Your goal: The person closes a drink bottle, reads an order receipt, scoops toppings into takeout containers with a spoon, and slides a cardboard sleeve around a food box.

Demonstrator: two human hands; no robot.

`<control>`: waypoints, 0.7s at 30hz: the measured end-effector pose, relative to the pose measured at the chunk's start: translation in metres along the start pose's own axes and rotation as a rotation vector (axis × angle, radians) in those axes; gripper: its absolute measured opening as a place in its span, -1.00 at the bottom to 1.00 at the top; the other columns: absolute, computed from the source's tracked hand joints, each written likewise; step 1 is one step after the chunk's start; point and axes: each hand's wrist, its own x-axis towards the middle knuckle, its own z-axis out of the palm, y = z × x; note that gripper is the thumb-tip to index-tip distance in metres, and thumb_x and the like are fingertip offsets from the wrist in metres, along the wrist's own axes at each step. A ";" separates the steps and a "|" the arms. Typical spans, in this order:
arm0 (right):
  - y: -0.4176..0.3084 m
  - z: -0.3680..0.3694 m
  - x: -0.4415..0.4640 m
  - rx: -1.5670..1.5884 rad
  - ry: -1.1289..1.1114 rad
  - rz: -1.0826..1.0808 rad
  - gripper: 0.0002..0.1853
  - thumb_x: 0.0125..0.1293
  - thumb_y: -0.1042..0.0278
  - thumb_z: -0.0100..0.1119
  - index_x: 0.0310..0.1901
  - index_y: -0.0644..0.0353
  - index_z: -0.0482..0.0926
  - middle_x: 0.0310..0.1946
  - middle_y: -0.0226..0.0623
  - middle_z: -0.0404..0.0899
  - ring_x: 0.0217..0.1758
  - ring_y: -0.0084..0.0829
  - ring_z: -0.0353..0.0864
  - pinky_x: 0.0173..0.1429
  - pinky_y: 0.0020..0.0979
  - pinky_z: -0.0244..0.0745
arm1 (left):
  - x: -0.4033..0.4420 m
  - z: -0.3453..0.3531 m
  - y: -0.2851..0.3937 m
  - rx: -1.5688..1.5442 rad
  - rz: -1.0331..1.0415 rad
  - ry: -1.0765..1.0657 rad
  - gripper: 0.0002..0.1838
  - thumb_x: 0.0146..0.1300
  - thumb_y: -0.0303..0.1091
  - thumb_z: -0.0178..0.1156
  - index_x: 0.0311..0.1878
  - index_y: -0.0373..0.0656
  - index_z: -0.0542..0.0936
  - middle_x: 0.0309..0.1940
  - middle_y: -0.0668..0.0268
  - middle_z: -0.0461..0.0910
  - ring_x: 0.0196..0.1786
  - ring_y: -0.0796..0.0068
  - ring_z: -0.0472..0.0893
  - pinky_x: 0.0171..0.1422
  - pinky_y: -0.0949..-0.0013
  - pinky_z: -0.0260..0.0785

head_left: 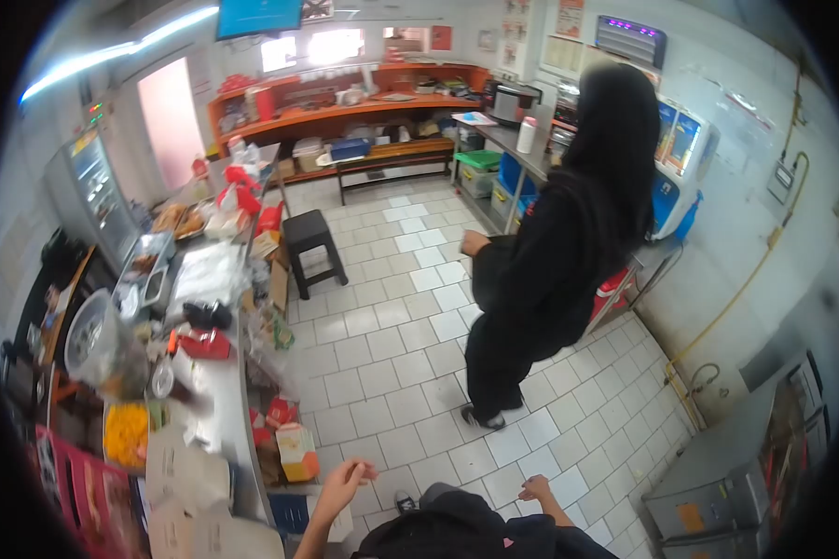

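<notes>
Low in the view, my left hand [349, 481] is raised beside the counter's near end, its fingers loosely bent and apart, holding nothing visible. My right hand [537, 488] hangs over the tiled floor [410, 359], also with loose fingers and nothing in it. Nearest my left hand are an orange and white carton [296, 453] and a dark blue box [290, 511] low beside the counter. On the metal counter [224, 391] are a red packet [204, 344], a tray of yellow food [126, 435], a cup [166, 380] and cardboard boxes [188, 473].
A person in black [541, 270] stands ahead to the right, near a metal table [503, 140]. A black stool [312, 244] is beside the left counter. Orange shelving [382, 105] lines the back. Grey metal equipment [718, 503] stands at the lower right.
</notes>
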 end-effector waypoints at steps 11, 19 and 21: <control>-0.082 0.059 0.048 0.102 -0.235 0.303 -0.75 -0.03 0.27 0.24 -0.30 0.18 0.64 -0.30 -0.19 0.62 -0.16 -0.26 0.61 -0.07 -0.35 0.49 | 0.277 0.002 0.142 -0.034 0.208 -0.546 -0.72 0.37 -0.31 -0.12 -0.08 -0.32 0.46 -0.23 0.19 0.56 -0.08 0.40 0.55 0.02 0.38 0.40; -0.146 -0.030 0.257 0.184 0.046 0.466 -0.75 -0.03 0.24 0.23 -0.32 0.17 0.64 -0.27 -0.16 0.61 -0.14 -0.19 0.60 -0.07 -0.30 0.49 | 0.440 -0.052 0.188 -0.004 0.082 -0.384 -0.71 0.37 -0.30 -0.12 -0.10 -0.36 0.46 -0.29 0.16 0.56 -0.16 0.37 0.57 -0.03 0.34 0.43; -0.197 -0.106 0.316 -0.216 -0.188 0.102 -0.77 -0.03 0.16 0.21 -0.44 0.15 0.63 -0.37 -0.20 0.62 -0.26 -0.16 0.60 -0.23 -0.24 0.48 | 0.475 -0.075 0.196 -0.060 0.091 -0.183 -0.72 0.37 -0.30 -0.13 -0.10 -0.32 0.46 -0.30 0.16 0.58 -0.17 0.41 0.58 -0.06 0.40 0.44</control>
